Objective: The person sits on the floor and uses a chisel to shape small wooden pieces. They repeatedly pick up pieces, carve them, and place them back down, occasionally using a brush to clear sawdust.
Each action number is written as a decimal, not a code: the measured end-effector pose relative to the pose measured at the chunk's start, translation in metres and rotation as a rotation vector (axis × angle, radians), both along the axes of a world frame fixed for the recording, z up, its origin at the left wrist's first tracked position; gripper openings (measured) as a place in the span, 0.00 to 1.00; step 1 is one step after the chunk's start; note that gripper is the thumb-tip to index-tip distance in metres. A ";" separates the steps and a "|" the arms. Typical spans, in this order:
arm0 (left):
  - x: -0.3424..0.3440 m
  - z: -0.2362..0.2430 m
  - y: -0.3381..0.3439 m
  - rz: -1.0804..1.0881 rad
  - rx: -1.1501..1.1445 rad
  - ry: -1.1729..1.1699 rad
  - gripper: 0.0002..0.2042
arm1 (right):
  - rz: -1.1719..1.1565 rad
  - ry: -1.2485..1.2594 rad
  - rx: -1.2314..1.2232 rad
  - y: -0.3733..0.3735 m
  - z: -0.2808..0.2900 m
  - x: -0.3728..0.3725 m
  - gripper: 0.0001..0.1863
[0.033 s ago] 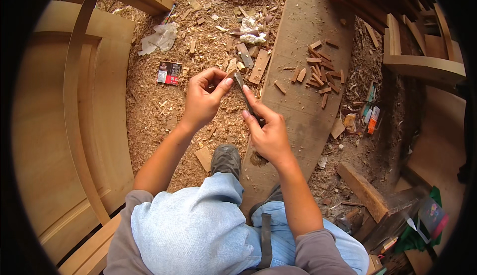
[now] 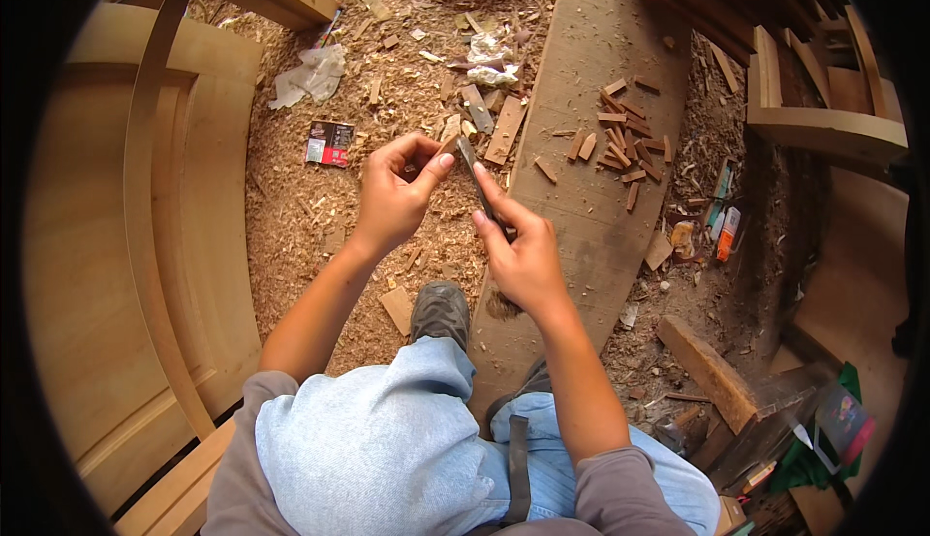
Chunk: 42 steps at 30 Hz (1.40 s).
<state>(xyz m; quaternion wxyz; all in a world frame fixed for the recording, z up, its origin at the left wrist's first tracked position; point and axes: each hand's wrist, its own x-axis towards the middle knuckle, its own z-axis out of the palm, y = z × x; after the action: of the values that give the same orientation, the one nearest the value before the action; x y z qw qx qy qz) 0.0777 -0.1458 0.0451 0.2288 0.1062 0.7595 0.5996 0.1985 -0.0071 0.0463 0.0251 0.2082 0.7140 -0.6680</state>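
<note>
My left hand (image 2: 395, 190) is closed, pinching a small slip of brown wood (image 2: 449, 146) between thumb and fingertips. Most of that piece is hidden by the fingers. In my right hand (image 2: 523, 250) is a narrow, dark, flat-bladed metal tool (image 2: 473, 163), its kind unclear, perhaps a knife or chisel. The forefinger lies along it, and its tip meets or nearly meets the wood. Both hands are above the ground by the left edge of a long plank (image 2: 591, 245). On the plank, to the right, lies a loose pile of small wooden pegs (image 2: 635, 143), some with pointed ends.
Shavings and offcuts cover the ground (image 2: 300, 216), with a dark packet (image 2: 329, 142) and crumpled plastic (image 2: 310, 76). A panelled wooden door (image 2: 87, 245) stands at left. Wooden frames (image 2: 823, 129) are at far right, above an orange-and-white tube (image 2: 728, 235). A wood block (image 2: 707, 371) lies lower right.
Hardly anything differs. Both hands stay in almost the same place, with the tool's tip still at the wood and at most a tiny shift of my right hand.
</note>
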 end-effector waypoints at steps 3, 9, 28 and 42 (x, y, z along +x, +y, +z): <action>0.024 0.011 0.001 -0.253 -0.108 0.119 0.06 | -0.603 -0.257 -0.352 0.029 0.002 -0.035 0.29; 0.019 0.000 -0.026 0.111 0.005 -0.224 0.08 | -0.362 0.088 -0.221 0.066 0.003 -0.025 0.28; 0.011 -0.018 -0.002 -0.016 -0.155 0.367 0.12 | 0.019 0.008 -0.060 0.004 0.004 0.004 0.27; -0.003 -0.010 -0.005 -0.580 -0.587 0.649 0.11 | -1.029 -0.254 -0.305 0.034 0.016 -0.069 0.26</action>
<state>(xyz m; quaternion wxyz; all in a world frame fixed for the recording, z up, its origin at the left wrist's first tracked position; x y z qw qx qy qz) 0.0748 -0.1504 0.0356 0.1585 0.4240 0.8667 0.2096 0.1296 0.0265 0.0622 -0.1888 0.6031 0.4068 -0.6596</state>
